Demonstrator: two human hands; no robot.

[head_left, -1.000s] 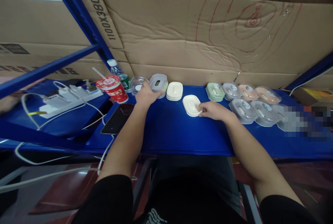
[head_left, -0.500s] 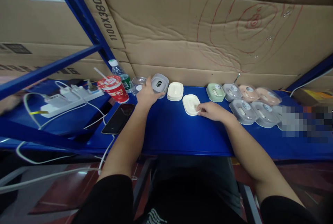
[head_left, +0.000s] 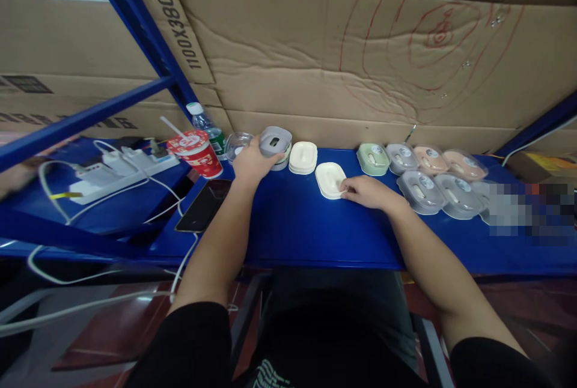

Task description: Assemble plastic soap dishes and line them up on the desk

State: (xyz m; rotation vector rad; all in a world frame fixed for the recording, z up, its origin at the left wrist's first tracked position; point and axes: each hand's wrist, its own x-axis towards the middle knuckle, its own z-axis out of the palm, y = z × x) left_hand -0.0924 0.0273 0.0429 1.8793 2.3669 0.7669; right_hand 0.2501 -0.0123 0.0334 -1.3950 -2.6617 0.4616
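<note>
Though between hands (head_left: 253,163) (head_left: 366,190), cream tray (head_left: 330,179) nearer right.

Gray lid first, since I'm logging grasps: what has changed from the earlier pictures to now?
The left hand now grips the gray lid, which seems slightly raised. The right hand keeps hold of the cream lid, nudged slightly left and away. The red cup and phone stayed put.

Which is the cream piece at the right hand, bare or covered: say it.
Bare. The cream piece shows its top face, no cover on it; only the right hand grips its edge.
</note>
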